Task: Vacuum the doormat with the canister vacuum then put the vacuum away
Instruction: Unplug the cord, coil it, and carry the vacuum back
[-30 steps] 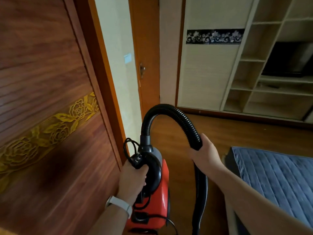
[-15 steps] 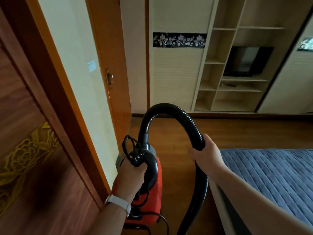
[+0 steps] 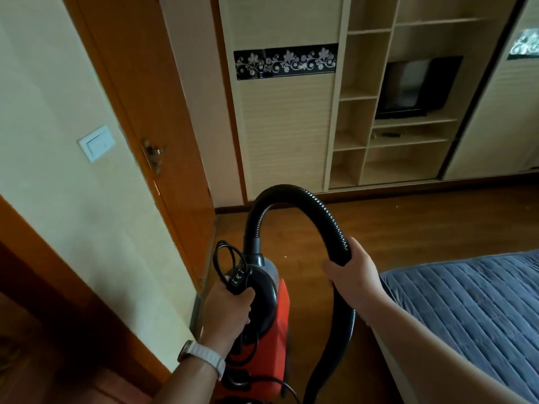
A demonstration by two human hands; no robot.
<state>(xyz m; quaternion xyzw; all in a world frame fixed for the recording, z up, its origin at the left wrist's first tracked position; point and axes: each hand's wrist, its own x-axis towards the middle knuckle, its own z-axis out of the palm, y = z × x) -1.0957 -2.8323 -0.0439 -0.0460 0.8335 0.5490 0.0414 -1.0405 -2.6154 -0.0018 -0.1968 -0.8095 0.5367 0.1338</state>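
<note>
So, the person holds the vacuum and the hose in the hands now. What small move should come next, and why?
Probably carry it a step further into the room. The left hand grips the red vacuum by its handle together with the coiled cord, the right hand holds the hose, and open wooden floor lies ahead. No doormat is in view.

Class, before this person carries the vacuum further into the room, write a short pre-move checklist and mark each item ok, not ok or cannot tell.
1. Left hand has a grip on the black handle of the red canister vacuum: ok.
2. Right hand grips the black ribbed hose: ok.
3. Black power cord gathered in the left hand: ok.
4. Wooden floor ahead free of obstacles: ok.
5. Nozzle end clear of the blue quilted mattress: cannot tell, out of view.
</note>
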